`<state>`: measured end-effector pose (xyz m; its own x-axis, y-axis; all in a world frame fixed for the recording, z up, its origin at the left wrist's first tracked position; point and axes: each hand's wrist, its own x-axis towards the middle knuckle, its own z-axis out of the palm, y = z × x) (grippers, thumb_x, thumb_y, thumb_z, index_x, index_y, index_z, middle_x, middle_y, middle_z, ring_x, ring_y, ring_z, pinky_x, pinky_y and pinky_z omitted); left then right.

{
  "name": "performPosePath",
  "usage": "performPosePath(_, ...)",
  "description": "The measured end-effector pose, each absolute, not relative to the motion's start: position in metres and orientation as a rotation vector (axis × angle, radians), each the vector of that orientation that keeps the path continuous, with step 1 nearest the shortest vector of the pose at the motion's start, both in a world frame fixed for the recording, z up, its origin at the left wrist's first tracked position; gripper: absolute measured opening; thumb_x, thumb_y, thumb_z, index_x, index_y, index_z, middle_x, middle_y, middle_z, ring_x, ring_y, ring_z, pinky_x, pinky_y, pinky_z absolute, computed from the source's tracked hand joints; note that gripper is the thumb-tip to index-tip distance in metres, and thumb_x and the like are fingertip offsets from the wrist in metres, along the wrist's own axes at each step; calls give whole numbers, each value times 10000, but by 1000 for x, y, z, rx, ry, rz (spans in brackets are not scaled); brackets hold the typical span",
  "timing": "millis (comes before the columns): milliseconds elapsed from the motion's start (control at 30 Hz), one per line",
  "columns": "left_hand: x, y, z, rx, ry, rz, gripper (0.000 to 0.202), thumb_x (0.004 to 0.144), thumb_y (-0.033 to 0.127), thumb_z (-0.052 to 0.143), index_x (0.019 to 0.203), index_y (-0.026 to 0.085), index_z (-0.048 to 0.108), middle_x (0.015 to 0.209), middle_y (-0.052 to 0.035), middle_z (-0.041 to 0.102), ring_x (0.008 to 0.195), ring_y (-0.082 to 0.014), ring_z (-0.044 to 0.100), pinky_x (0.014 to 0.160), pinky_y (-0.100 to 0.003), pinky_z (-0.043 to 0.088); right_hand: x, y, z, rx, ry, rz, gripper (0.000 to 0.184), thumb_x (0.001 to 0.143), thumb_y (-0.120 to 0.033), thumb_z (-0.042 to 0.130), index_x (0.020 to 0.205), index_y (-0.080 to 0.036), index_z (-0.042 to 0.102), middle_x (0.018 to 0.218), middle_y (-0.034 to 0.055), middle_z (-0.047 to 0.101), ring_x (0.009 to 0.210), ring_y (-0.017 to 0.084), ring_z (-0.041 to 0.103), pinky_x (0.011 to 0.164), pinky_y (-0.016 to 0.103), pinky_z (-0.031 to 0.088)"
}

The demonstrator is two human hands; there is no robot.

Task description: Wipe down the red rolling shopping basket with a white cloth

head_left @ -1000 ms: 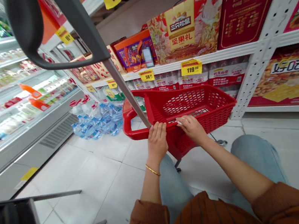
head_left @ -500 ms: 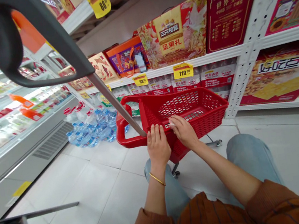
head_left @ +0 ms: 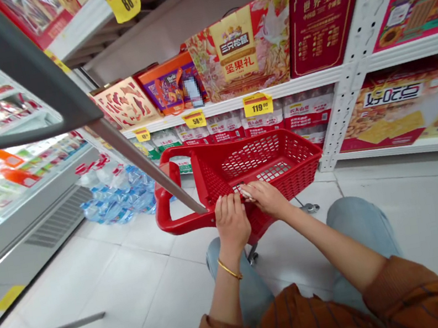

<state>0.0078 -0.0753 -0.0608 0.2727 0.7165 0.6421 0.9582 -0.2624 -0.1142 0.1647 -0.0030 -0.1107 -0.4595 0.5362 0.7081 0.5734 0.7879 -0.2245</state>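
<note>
We have both hands on the red plastic shopping basket (head_left: 182,224), which stands on its casters on the white floor tiles (head_left: 148,268), just ahead of our blue jeans (head_left: 359,224). The work in hand appears to be holding the basket by its near rim. Our left hand (head_left: 232,224), with a gold bangle (head_left: 229,269) at the wrist, is closed, its fingers curled over the rim. Our right hand (head_left: 266,199) sits just beside it, bent over the same rim, with something small and pale at the fingertips that we cannot make out. Moving the basket from here would call for a firm hold on that rim. To the right, a white shelf (head_left: 234,106) carries boxed nut gift sets (head_left: 243,42) above bottled water, with a 119 price tag (head_left: 258,104) on its edge. Wrapped water bottles (head_left: 118,203) lie on the floor by a refrigerated display case (head_left: 59,224), and a grey metal rod (head_left: 144,168) crosses the view.
</note>
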Motion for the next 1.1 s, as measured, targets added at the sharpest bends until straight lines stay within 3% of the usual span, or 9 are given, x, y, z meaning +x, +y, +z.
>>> performPosePath(233, 9, -75, -57, -2098, -1493, -679, 349, 916, 199, 418, 1200, 99, 593, 1139, -136, 666, 1129, -257, 569, 1105, -449, 311, 168, 2, -114, -829, -2090, -80, 384, 941, -168, 457, 1319, -190, 520, 1139, 137, 624, 1126, 239, 553, 938, 438, 498)
performPosePath(400, 7, -72, -58, -2115, -1495, -706, 361, 914, 203, 415, 1215, 107, 589, 1144, -142, 663, 1138, -258, 566, 1108, -464, 315, 178, 0, -109, -889, -2088, -43, 374, 933, -182, 468, 1298, -201, 547, 1047, 117, 652, 1008, 236, 583, 895, 435, 519)
performPosePath(533, 6, -71, -60, -2112, -1496, -689, 361, 916, 196, 419, 1220, 110, 592, 1147, -133, 664, 1136, -258, 565, 1111, -460, 314, 195, 2, -113, -921, -2065, -65, 373, 933, -179, 459, 1295, -186, 549, 1059, 117, 654, 995, 237, 585, 978, 481, 476)
performPosePath(667, 6, -71, -59, -2104, -1491, -674, 366, 914, 203, 434, 1234, 119, 589, 1153, -128, 659, 1137, -260, 560, 1110, -454, 318, 204, 5, -118, -895, -2026, -15, 386, 942, -166, 434, 1316, -193, 525, 1139, 125, 637, 1048, 231, 593, 996, 492, 470)
performPosePath(867, 5, -73, -58, -2124, -1508, -691, 369, 913, 209, 436, 1244, 146, 584, 1170, -119, 649, 1152, -257, 552, 1113, -467, 316, 176, -7, -103, -869, -1982, 60, 437, 964, -204, 416, 1400, -222, 426, 1393, 157, 485, 1230, 227, 521, 978, 448, 494)
performPosePath(967, 4, -73, -60, -2133, -1507, -697, 377, 910, 204, 429, 1253, 146, 575, 1188, -121, 641, 1165, -259, 542, 1123, -470, 303, 160, -13, -96, -847, -2069, 44, 466, 951, -180, 424, 1414, -229, 416, 1313, 135, 562, 1236, 233, 503, 1058, 512, 412)
performPosePath(1100, 3, -73, -59, -2145, -1509, -694, 371, 909, 210, 439, 1246, 143, 578, 1182, -123, 642, 1163, -257, 540, 1130, -462, 295, 159, -13, -96, -864, -2094, 2, 441, 944, -142, 394, 1370, -222, 475, 1118, 100, 634, 1070, 216, 561, 1057, 499, 413)
